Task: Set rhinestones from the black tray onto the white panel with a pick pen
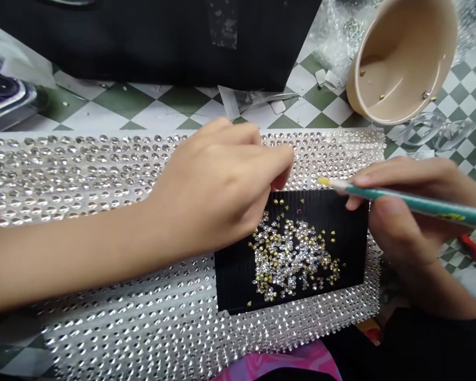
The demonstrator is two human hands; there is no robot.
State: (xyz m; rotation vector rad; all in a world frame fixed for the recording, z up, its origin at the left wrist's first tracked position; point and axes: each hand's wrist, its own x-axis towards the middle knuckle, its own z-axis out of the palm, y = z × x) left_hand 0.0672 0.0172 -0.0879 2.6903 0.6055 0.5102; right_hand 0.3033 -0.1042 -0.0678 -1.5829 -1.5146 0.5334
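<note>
Two hands over the black card: left hand half-curled, hold unclear. Right hand pinches a teal pencil, tip just past the card's top edge, above loose rhinestones.

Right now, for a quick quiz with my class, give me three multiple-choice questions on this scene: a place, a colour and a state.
1. Where do the loose stones lie?
A. On the black card
B. On the floor
C. In a paper bag

2. What colour is the pencil in the right hand?
A. Red
B. White
C. Teal

3. How does the bowl stand?
A. Upside down
B. Tipped on its side
C. Upright

Answers:
1. A, the heap sits on the card.
2. C, the barrel shows teal.
3. B, its opening faces sideways.
</note>
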